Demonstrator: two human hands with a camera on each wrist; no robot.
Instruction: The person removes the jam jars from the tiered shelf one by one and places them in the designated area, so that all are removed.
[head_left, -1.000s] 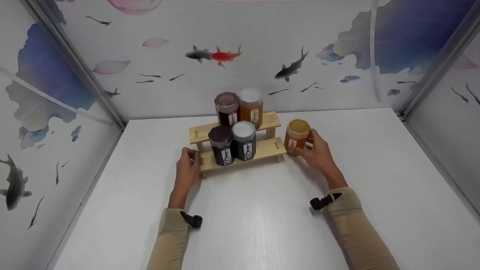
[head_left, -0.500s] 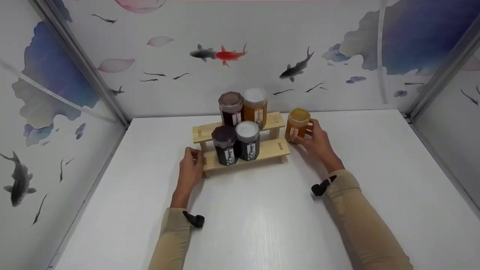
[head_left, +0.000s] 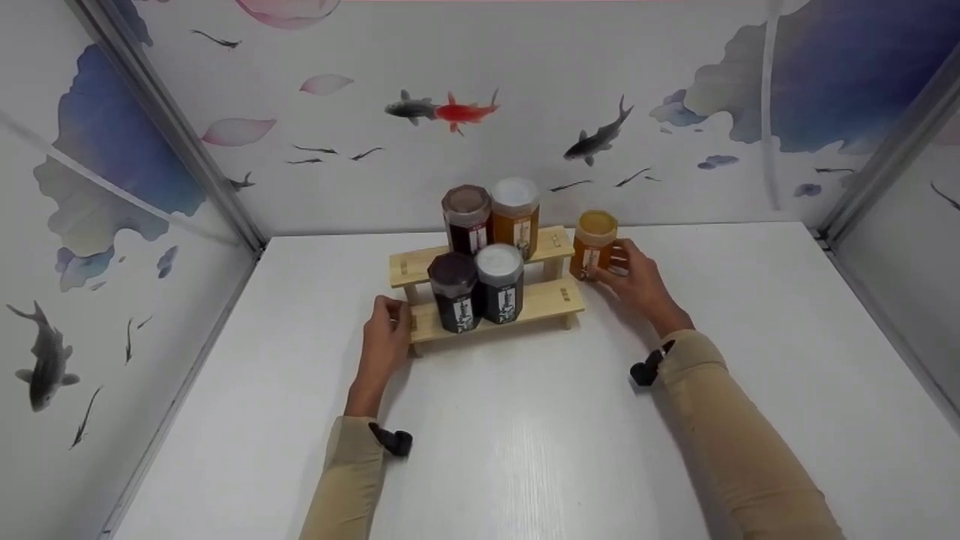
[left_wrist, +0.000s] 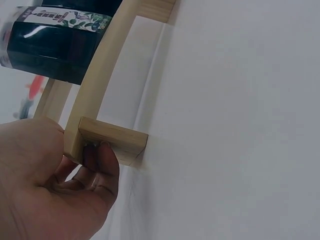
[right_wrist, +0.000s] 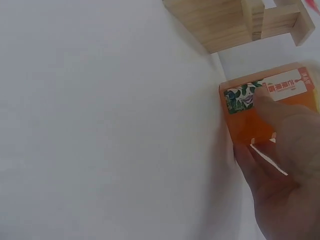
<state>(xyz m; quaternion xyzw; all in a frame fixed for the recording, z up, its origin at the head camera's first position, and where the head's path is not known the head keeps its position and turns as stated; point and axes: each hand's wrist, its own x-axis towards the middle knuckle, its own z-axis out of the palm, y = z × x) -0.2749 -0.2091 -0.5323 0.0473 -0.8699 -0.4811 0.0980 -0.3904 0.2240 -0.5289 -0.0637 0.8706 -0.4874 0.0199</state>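
Observation:
My left hand (head_left: 385, 339) pinches the left end of a two-step wooden display stand (head_left: 547, 300), fingers curled under the lower shelf's end beside its leg (left_wrist: 112, 137). To the right of the stand, my right hand (head_left: 637, 279) grips an amber honey jar (head_left: 592, 251) with a yellow lid, thumb on the label (right_wrist: 287, 86) and the other fingers round the far side. On the lower step stand a dark jar with a dark lid (head_left: 452, 289) and a dark jar with a white lid (head_left: 500, 281). The upper step bears a dark red jar (head_left: 466, 214) and an amber jar with a white lid (head_left: 516, 214).
A white table (head_left: 510, 427) carries everything. Printed white panels (head_left: 360, 187) with fish and petals rise behind it and at both sides, with metal posts (head_left: 172, 135) at the corners. The amber honey jar is close to the back panel.
My right hand has moved the amber honey jar back toward the rear panel, beside the stand's upper step. The left hand keeps its grip on the stand; the head view has shifted slightly.

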